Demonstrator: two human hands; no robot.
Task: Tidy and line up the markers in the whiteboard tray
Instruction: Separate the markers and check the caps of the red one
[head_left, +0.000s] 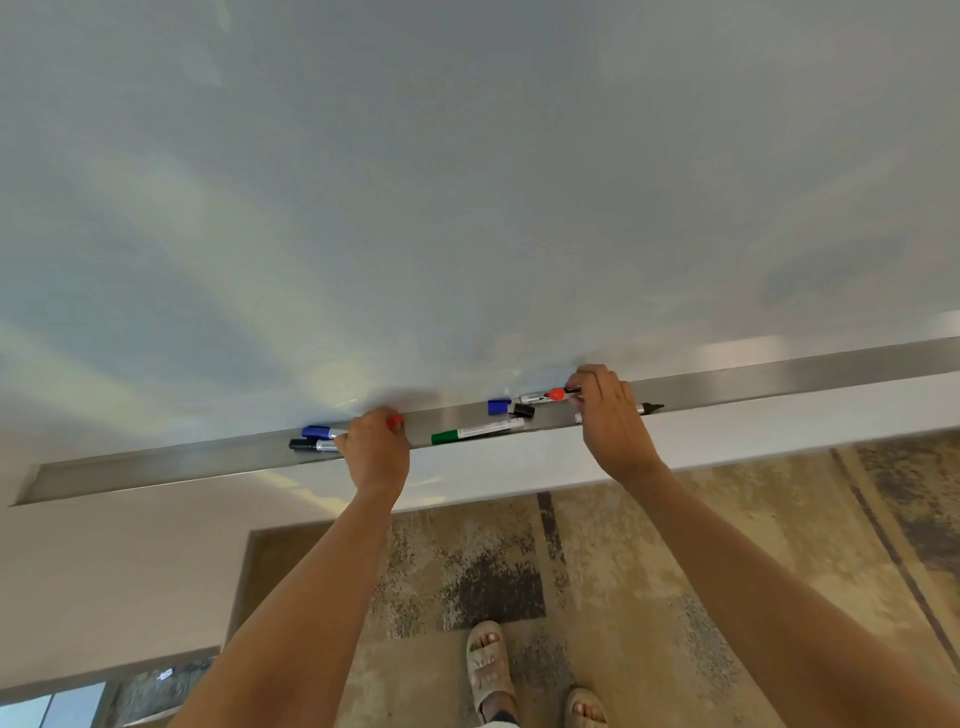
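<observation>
A long metal whiteboard tray (779, 376) runs across the view below the whiteboard (467, 182). My left hand (376, 449) is closed over a blue-capped marker (318, 432) and a black-capped marker (306, 445), with a red cap (396, 422) showing at its fingertips. My right hand (610, 415) covers the middle of an uncapped black marker (649, 408) and touches a red marker (548, 396). Between the hands lie a green marker (475, 431), a loose blue cap (498, 406) and a loose black cap (523, 410).
A white wall ledge (519, 467) sits under the tray. Below it is a patterned carpet (675, 545) with my sandalled feet (491, 670). A tray end recess (36, 486) is at the far left.
</observation>
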